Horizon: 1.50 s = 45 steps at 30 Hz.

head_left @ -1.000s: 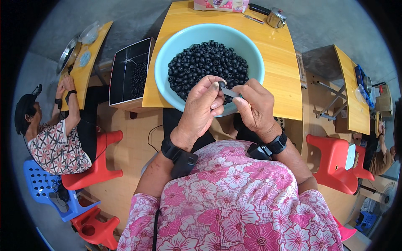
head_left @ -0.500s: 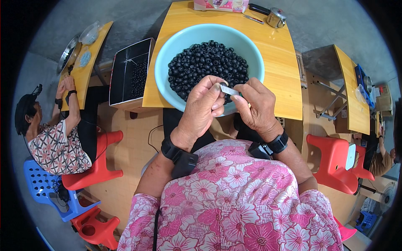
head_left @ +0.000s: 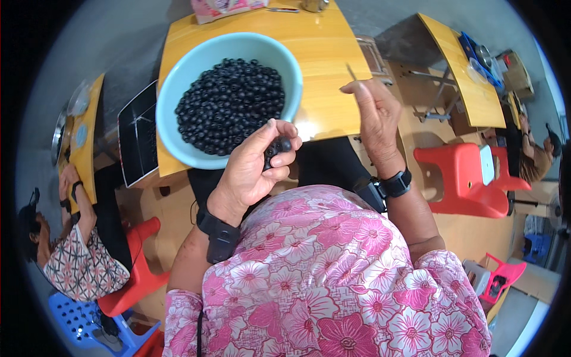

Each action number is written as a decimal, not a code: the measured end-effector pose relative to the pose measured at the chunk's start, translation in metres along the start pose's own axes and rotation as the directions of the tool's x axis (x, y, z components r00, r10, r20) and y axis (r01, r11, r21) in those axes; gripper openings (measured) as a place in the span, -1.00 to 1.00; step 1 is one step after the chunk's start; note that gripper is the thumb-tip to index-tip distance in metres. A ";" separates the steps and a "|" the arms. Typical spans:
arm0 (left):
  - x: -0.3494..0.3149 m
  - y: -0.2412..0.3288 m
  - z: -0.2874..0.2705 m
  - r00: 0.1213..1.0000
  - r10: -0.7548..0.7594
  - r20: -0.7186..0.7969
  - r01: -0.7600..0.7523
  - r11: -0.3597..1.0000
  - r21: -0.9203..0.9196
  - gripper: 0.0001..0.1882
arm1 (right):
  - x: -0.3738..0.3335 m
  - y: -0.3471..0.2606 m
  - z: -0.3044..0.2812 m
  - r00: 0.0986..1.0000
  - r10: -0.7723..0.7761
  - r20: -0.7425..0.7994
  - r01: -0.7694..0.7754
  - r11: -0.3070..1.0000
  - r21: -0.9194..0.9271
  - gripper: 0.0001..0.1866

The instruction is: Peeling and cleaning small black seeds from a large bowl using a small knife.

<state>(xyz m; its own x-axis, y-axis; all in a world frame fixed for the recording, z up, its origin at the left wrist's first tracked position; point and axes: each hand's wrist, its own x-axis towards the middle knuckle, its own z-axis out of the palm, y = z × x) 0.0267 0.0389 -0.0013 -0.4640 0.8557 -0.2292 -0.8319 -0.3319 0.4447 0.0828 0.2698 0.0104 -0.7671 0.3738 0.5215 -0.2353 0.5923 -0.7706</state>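
Note:
My left hand (head_left: 253, 160) is just off the near right rim of a light blue basin (head_left: 291, 77). Its curled fingers hold a few round black beads (head_left: 277, 149). Black beads with holes (head_left: 232, 107) make a large heap in the basin. To the right, past the table's edge, my right hand (head_left: 378, 113) grips a small knife (head_left: 351, 72). Its narrow blade points up and away, and the handle is hidden in my fist. The two hands are well apart.
The basin stands on a yellow wooden table (head_left: 324, 53), with a pink package (head_left: 226, 8) and a metal cup (head_left: 314, 5) at its far end. An open black-lined box (head_left: 138, 134) is at left. Another person (head_left: 83, 250) sits left; red stools (head_left: 461, 178) stand right.
My right hand has moved right with the knife, away from my left hand. Beads now show in my left hand. The whole view has shifted, putting the basin further left.

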 end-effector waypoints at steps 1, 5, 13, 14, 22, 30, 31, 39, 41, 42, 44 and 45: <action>0.005 -0.006 0.000 0.997 -0.075 -0.006 0.075 0.997 -0.032 -0.78 | -0.002 0.003 -0.013 1.000 0.009 -0.014 -0.010 1.000 -0.014 -0.79; 0.028 -0.037 0.008 0.953 -0.285 -0.104 0.283 0.959 -0.031 -0.80 | -0.013 0.012 -0.061 0.974 0.141 -0.176 -0.138 0.990 0.026 -0.71; 0.079 -0.093 0.053 0.900 -0.295 -0.322 0.319 0.947 0.025 -0.75 | -0.043 0.024 -0.121 0.867 0.295 -0.402 -0.247 0.954 0.168 -0.61; 0.094 -0.102 0.046 0.905 -0.328 -0.271 0.347 0.937 0.025 -0.70 | -0.047 0.026 -0.125 0.857 0.310 -0.412 -0.254 0.949 0.185 -0.61; 0.119 -0.142 0.041 0.888 -0.398 -0.231 0.405 0.914 -0.017 -0.41 | -0.080 0.042 -0.143 0.837 0.360 -0.413 -0.322 0.933 0.160 -0.63; 0.082 -0.104 0.037 0.976 -0.216 -0.040 0.219 0.938 0.268 -0.45 | -0.068 0.036 -0.122 0.890 0.289 -0.354 -0.263 0.957 0.120 -0.66; 0.073 -0.099 0.033 0.981 -0.185 -0.052 0.193 0.943 0.271 -0.45 | -0.067 0.034 -0.114 0.903 0.282 -0.323 -0.277 0.959 0.061 -0.67; -0.001 -0.037 0.036 0.998 -0.054 0.013 0.022 0.607 0.794 -0.75 | -0.074 0.016 -0.057 0.957 0.289 -0.026 -0.286 0.954 0.093 -0.67; -0.018 -0.021 0.035 0.995 0.091 -0.051 -0.003 0.514 0.858 -0.79 | -0.069 0.015 -0.042 0.961 0.273 0.036 -0.276 0.954 0.116 -0.66; -0.022 -0.016 0.028 0.948 0.300 0.105 -0.214 0.359 0.909 -0.84 | -0.067 0.012 -0.035 0.956 0.272 0.108 -0.286 0.947 0.146 -0.66; -0.029 0.000 0.017 0.843 0.519 0.143 -0.169 0.001 0.986 -0.87 | -0.064 0.010 -0.025 0.948 0.243 0.204 -0.282 0.940 0.192 -0.65; -0.030 0.010 0.013 0.788 0.583 0.197 -0.125 -0.161 0.979 -0.86 | -0.063 0.009 -0.022 0.948 0.242 0.205 -0.282 0.940 0.193 -0.65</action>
<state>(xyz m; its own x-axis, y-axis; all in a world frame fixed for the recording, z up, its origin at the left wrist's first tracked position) 0.0360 0.0154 0.0210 -0.7907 0.5592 0.2492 0.4904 0.3349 0.8046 0.1419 0.2673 -0.0215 -0.9068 0.3517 0.2325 -0.1202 0.3130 -0.9421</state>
